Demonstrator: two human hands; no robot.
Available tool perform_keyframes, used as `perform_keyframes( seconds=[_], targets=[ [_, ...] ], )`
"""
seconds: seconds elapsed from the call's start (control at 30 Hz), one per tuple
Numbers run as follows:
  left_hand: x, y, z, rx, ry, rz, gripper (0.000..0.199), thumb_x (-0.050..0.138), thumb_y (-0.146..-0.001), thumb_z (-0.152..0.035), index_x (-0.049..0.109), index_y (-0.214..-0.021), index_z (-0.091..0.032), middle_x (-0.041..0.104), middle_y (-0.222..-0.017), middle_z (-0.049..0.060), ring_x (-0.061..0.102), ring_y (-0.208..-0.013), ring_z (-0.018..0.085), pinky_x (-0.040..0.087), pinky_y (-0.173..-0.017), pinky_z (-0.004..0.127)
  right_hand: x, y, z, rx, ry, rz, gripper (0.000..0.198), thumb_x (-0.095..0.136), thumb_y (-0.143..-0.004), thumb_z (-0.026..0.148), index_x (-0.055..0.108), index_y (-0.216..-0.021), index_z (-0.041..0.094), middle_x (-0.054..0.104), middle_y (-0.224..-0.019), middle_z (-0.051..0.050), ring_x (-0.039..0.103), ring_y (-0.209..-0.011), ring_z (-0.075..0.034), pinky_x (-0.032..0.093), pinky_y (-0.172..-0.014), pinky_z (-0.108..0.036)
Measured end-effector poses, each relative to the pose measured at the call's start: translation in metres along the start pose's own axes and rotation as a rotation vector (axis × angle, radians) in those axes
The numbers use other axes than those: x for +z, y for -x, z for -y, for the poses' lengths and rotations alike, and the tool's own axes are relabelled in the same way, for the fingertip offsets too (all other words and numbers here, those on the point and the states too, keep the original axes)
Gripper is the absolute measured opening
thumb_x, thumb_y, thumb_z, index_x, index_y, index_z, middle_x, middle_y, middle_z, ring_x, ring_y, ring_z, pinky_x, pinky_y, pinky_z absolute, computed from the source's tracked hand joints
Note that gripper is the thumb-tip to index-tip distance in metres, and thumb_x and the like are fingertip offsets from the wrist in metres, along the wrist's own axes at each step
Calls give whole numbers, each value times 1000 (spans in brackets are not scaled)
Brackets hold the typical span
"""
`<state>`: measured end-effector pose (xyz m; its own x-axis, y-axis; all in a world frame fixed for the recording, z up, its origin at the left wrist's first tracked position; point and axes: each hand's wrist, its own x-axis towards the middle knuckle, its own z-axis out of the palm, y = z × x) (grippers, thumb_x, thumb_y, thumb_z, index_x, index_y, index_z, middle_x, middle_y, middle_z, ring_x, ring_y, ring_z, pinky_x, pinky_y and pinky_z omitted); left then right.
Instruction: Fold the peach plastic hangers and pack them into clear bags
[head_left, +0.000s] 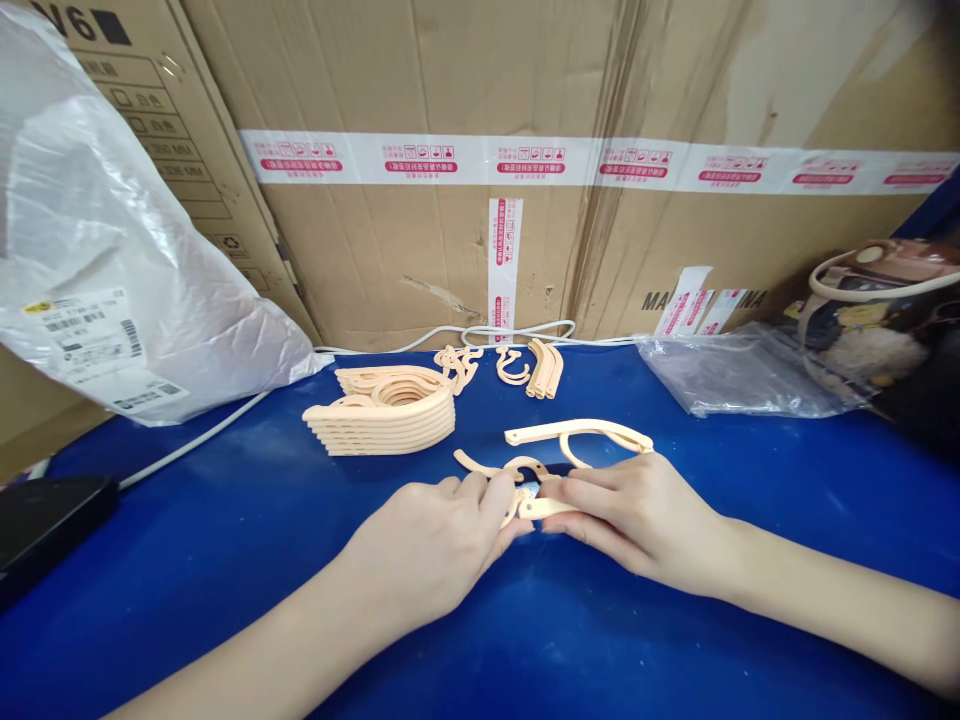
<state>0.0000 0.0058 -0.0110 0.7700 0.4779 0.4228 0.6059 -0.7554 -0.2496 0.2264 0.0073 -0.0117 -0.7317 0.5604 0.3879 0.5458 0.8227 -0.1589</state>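
Note:
My left hand (454, 530) is closed, pinching a small cream plastic hanger piece whose rounded edge shows at its fingertips. Just opposite, my right hand (637, 510) grips a cream hanger arm (544, 508), its holed end meeting the piece in my left hand. The fingers hide most of the joint. Behind my fingertips is a curved cream hook piece (480, 465); whether it lies loose or is held I cannot tell. A longer hanger arm with a curved part (574, 428) lies just beyond my right hand.
A stack of folded cream hangers (382, 425) stands left of centre. Loose hooks (456, 365) and several hanger arms (545, 368) lie farther back. Around the blue table are a white plastic parcel (142, 270), a black object (52, 530), a clear bag (735, 370), a white cable (195, 440) and cardboard boxes (405, 250).

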Motion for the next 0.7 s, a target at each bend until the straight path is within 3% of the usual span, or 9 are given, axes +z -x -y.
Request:
perform_keyframes(
  seconds=[0.1, 0.33, 0.53, 0.7],
  targets=[
    [0, 1, 1, 21, -41, -11, 43, 8, -103, -29, 46, -91, -15, 58, -58, 1, 62, -47, 16, 33, -39, 26, 0, 0, 1, 12, -42, 6, 25, 43, -99, 31, 61, -90, 17, 65, -71, 0, 57, -56, -10, 34, -52, -23],
    [3, 3, 0, -12, 123, 29, 37, 12, -104, -28, 46, -98, -15, 59, -58, -3, 62, -47, 13, 32, -40, 24, 3, 1, -2, 11, -18, 17, 27, 42, -99, 32, 61, -87, 17, 64, -70, 0, 56, -55, -10, 33, -51, -23],
    [4, 2, 1, 65, -81, -44, 38, 13, -102, -21, 46, -83, -17, 55, -59, -1, 58, -46, 14, 32, -41, 27, -1, -1, 1, 72, -134, 81, 30, 40, -100, 33, 64, -94, 17, 67, -77, -2, 62, -63, -12, 39, -58, -22],
    [3, 3, -1, 75, -151, -96, 30, 26, -100, -23, 47, -78, -19, 54, -59, -2, 55, -47, 16, 32, -43, 29, -2, -1, 4, 98, -175, 100, 31, 40, -100, 34, 64, -92, 17, 67, -75, -2, 61, -63, -11, 40, -60, -22]
  ],
)
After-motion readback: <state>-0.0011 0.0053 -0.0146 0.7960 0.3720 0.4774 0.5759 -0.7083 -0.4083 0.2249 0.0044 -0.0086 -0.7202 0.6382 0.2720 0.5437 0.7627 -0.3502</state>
